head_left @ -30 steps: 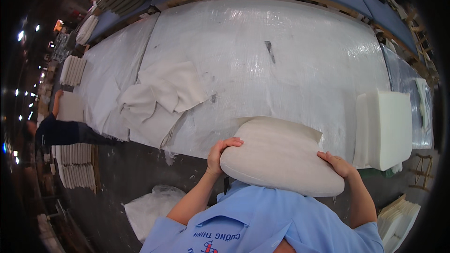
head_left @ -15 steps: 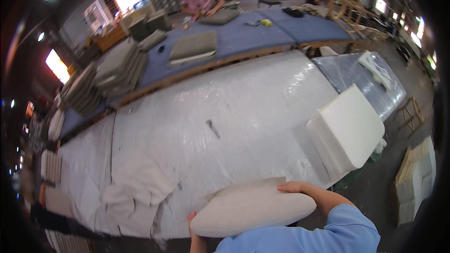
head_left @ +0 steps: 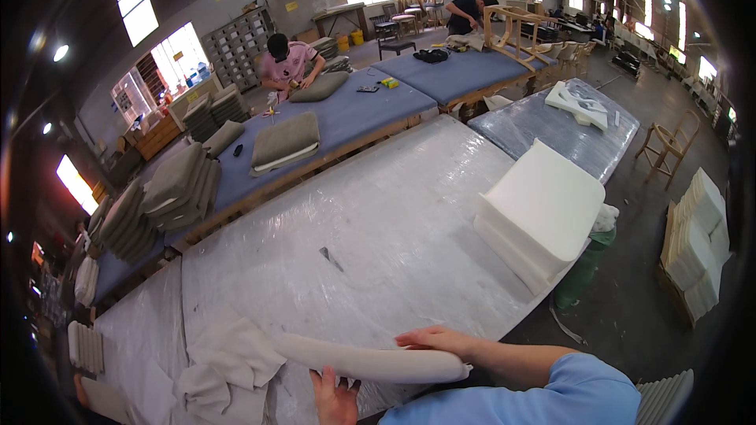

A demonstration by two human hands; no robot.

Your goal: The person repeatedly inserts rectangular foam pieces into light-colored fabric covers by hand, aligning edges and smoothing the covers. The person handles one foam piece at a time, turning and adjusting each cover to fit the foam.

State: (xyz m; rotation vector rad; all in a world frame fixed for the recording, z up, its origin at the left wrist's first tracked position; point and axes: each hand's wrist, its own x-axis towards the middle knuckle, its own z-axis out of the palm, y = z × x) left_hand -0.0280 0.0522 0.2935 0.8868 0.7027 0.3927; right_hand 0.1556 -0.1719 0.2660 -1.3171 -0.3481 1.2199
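Note:
A pale off-white seat cushion [head_left: 370,360] is tilted so that mainly its long, narrow side shows, at the near edge of the plastic-wrapped table. My right hand [head_left: 431,338] lies over its far upper side towards the right end, fingers pointing left. From below, my left hand [head_left: 335,398] presses its fingertips against the near side of the cushion, left of the middle. Between them the two hands hold it. Just left of the cushion lies a crumpled piece of beige fabric [head_left: 228,362] on the table.
White foam pads [head_left: 543,208] are stacked at the table's right edge. Beyond runs a blue-topped table [head_left: 354,114] with grey-green cushions [head_left: 177,189], where a person in pink [head_left: 291,67] works. More foam [head_left: 697,244] stands on the floor at right. Another person's hand [head_left: 81,389] shows at far left.
The cushion has turned from its broad face showing to nearly edge-on, its left end now reaching the beige fabric. My right hand has shifted left; more of my left hand shows.

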